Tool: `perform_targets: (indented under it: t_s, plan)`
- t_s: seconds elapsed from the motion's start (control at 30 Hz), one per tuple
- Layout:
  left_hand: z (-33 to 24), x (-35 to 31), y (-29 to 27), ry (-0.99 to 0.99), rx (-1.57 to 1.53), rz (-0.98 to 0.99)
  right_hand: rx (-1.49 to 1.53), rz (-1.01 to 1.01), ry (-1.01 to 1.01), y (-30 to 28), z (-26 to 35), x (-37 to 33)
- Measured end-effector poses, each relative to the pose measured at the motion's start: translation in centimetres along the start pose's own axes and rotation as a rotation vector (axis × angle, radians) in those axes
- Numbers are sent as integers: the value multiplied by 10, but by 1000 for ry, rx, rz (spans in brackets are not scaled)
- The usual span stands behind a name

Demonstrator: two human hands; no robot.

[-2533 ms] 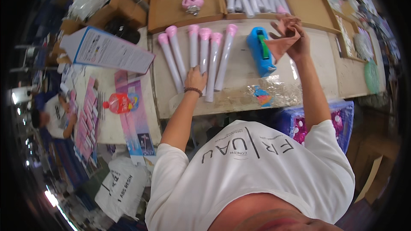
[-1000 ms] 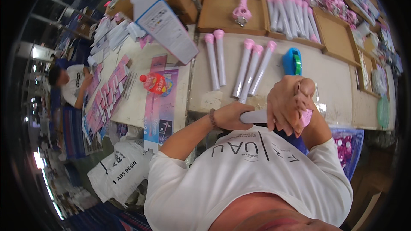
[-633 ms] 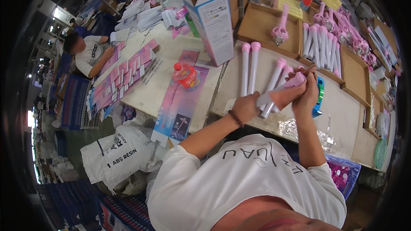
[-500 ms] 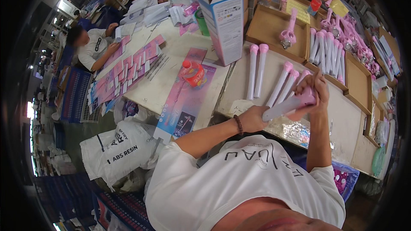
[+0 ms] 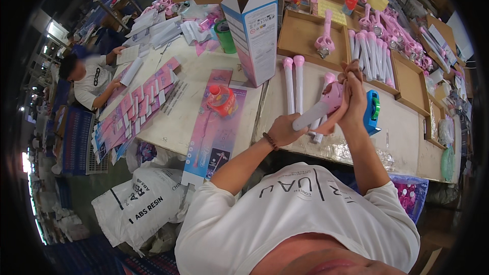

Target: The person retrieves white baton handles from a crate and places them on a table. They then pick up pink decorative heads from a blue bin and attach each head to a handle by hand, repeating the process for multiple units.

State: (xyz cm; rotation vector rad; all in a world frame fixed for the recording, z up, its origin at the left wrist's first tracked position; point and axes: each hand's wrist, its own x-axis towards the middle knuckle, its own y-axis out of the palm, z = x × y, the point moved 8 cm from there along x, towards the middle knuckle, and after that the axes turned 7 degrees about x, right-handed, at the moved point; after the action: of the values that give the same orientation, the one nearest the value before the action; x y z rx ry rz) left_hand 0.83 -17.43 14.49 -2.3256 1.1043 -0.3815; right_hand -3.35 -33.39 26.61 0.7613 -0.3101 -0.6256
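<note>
Here the left grip point(image 5: 283, 131) (curled) holds a white tube point(image 5: 308, 117).

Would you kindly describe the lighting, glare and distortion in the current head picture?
In the head view, fisheye distortion bends straight edges near the dark rim; a bright patch at upper left is washed out; glare glints off clear film on the table; the white tube in the left hand is evenly lit.

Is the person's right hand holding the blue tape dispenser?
No, the right hand holds a brownish cloth, while the blue tape dispenser sits on the table.
</note>
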Motion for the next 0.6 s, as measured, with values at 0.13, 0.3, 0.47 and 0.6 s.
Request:
perform_targets:
  t_s: [0.13, 0.3, 0.47, 0.6]
  plan:
    - [-2, 6, -10, -13, 44, -321, -112, -4, -87, 10, -13, -13]
    - [-28, -7, 17, 44, -386, 189, 7, 140, -38, 28, 27, 26]
    - [-34, -10, 10, 118, -185, 60, 182, 160, -96, 6, 32, 39]
    - [-16, 5, 23, -116, 222, -170, -47, 63, -126, -6, 12, 31]
